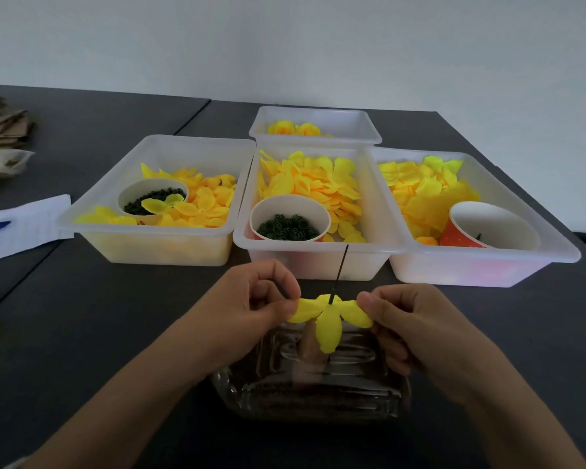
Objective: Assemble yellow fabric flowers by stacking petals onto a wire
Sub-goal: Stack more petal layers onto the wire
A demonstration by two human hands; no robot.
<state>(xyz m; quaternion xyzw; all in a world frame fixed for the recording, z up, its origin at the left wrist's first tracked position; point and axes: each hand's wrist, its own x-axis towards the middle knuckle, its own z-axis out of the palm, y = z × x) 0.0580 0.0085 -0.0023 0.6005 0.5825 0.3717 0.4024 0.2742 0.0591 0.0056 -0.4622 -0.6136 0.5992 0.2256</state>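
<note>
**Both hands on a petal piece threaded on the wire**

A dark bench (82,299) carries four white trays: left tray (142,245), middle tray (315,262), right tray (471,269) and a far tray (315,113), all holding yellow petals. Nearest the person sits a clear plastic container (312,384). Above it, the left hand (251,306) pinches one side of a yellow petal piece (329,319) and the right hand (416,319) pinches the other side. A thin dark wire (340,269) passes up through the piece's centre (its lower end is hidden). A paper cup (290,216) of small green rings stands in the middle tray.
</note>
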